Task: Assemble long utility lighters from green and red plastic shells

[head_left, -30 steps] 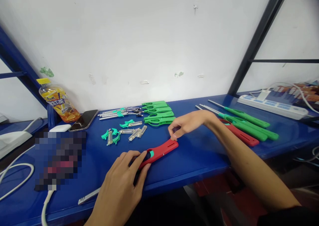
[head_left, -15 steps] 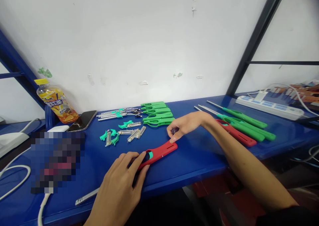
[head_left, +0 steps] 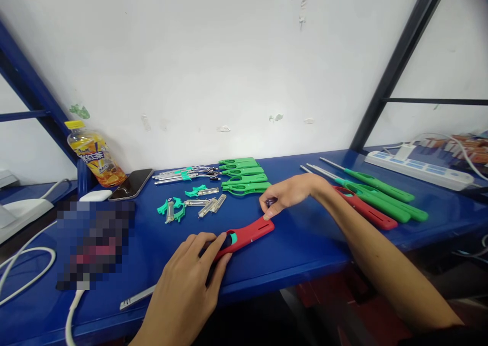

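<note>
1. Here, your left hand [head_left: 186, 277] clamps the red handle [head_left: 249, 235] near the front edge of the surface [head_left: 297, 247].
2. Your right hand [head_left: 288, 193] has its thumb at the handle's right end, fingers curled; can't tell whether they're gripping anything.
3. Behind, green handles [head_left: 257, 187] lie beside metal rods [head_left: 171, 181].

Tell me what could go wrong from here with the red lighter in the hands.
The red lighter lies close to the table's front edge, so it might slip off if the left hand loosens.
A small dark item shows within the curled fingers of the right hand; it could drop while the thumb is at the lighter's end.
</note>
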`<state>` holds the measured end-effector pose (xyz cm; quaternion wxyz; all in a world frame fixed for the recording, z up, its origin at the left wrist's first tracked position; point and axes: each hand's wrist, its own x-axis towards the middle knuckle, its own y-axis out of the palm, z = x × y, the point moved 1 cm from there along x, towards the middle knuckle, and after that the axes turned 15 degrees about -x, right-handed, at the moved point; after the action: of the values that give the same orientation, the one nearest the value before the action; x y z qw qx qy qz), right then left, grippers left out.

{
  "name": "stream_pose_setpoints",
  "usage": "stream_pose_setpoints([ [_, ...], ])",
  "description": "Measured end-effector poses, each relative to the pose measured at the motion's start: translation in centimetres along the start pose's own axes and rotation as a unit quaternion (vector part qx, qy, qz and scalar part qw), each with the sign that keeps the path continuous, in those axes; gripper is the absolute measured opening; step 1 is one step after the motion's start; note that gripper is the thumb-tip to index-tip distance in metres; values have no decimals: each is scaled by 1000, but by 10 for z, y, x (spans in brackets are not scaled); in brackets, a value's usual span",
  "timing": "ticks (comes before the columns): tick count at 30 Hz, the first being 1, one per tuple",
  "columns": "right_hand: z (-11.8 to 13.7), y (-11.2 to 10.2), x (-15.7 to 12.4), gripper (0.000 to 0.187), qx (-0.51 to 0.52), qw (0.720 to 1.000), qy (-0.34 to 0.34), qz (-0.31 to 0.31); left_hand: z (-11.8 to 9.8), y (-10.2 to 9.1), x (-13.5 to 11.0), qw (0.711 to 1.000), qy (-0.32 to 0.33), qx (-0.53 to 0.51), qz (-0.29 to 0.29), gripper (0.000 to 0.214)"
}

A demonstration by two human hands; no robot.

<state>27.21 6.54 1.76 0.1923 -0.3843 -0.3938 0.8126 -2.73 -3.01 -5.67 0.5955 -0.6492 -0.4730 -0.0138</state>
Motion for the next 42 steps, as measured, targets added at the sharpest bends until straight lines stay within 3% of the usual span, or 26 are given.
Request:
stream_pose_setpoints([
  [19,6,-4,-12,49,29,999,3,-30,1,0,0,1000,9,-1,-4,32],
  [23,13,-8,-12,48,89,992,-35,-87,0,-1,0,1000,13,-1,-7,32],
  [25,17,-10,-10,49,143,975,-71,-155,0,-1,0,1000,16,1,-8,32],
  [28,22,-13,-8,56,246,927,-146,-244,0,-1,0,1000,15,5,-8,32],
  [31,24,-15,-7,56,339,869,-236,-274,0,0,0,1000,13,4,-6,33],
  [35,24,-12,0,53,420,812,-316,-253,0,0,0,1000,16,5,-8,33],
  [42,31,-1,17,50,489,780,-359,-156,1,0,-1,1000,14,3,-9,32],
])
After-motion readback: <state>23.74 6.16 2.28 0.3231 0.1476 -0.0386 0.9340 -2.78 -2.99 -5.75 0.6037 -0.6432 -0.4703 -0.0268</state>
